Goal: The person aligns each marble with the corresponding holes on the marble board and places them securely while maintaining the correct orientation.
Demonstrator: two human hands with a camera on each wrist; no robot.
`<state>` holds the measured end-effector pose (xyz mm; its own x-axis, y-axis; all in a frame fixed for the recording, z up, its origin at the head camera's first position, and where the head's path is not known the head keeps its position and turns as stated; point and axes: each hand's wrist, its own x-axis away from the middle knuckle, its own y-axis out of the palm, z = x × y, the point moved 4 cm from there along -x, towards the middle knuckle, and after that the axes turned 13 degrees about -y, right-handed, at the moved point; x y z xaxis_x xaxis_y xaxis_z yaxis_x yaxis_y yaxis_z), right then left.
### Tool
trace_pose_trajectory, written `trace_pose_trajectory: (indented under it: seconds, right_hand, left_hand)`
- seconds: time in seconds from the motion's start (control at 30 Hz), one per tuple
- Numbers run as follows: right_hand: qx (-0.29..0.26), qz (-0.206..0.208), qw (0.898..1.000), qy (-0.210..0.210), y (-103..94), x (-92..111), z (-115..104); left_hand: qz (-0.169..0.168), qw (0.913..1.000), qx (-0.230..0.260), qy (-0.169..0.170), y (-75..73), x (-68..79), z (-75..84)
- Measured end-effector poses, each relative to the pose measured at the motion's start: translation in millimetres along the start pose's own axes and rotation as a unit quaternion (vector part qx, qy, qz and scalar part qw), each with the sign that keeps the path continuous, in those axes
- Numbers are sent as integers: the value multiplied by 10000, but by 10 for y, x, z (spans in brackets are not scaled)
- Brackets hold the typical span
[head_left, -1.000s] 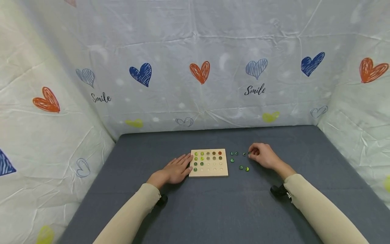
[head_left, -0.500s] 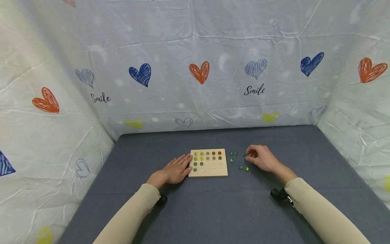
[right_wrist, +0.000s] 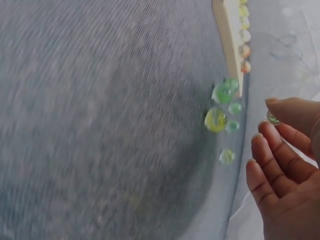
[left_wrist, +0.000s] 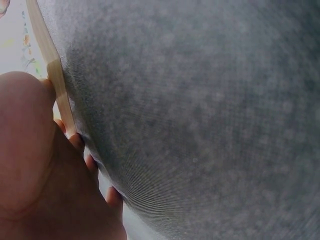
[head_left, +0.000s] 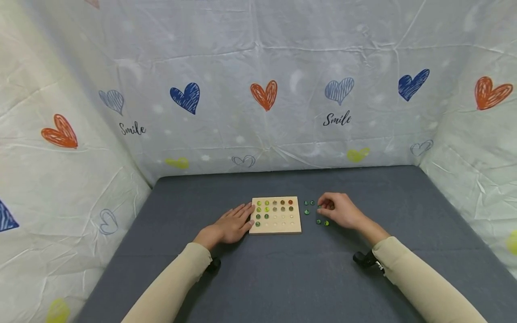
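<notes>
A pale wooden board [head_left: 278, 229] with rows of round hollows lies on the table, glass marbles filling its top rows and part of its left side. My left hand [head_left: 231, 226] rests flat, straight fingers and thumb at the board's left edge; the left wrist view shows them along the board's side [left_wrist: 61, 92]. To the right of the board, my right hand [head_left: 342, 211] is raised over the loose marbles, pinching a clear green marble [right_wrist: 273, 118] between thumb and forefinger. Its other fingers are loosely bent. Below it lie a yellow-green marble [head_left: 326, 223] and several green marbles [head_left: 306, 212].
Dark grey cloth covers the table [head_left: 274, 278]. White curtains [head_left: 299, 134] printed with hearts stand behind it and along both sides. Black straps with cameras [head_left: 365, 259] sit at the wrists below the beige sleeves [head_left: 420, 278].
My right hand has moved left toward the board, lifting with a marble pinched in its fingertips. The left hand and the board stay in place.
</notes>
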<state>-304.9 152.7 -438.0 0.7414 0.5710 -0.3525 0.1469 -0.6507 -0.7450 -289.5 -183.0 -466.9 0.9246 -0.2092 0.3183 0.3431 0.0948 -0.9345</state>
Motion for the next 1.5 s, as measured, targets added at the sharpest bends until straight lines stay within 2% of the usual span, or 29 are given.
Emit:
trace_pose_trajectory:
  seconds: [0.43, 0.97, 1.27, 1.5]
  right_hand:
    - [-257, -98, 9996, -43, 124, -114, -189]
    - [-438, -182, 9984, -313, 299, -249, -407]
    - [-536, -269, 9970, -493, 407, -332, -506]
    - [-555, -292, 9963, -582, 497, -407, -544]
  left_hand:
    - [-26, 10000, -47, -19, -10, 9, 7]
    - [8, 10000, -28, 56, -53, 64, 41]
    - [32, 10000, -67, -28, -33, 46, 28]
    - [99, 9999, -45, 47, -21, 36, 22]
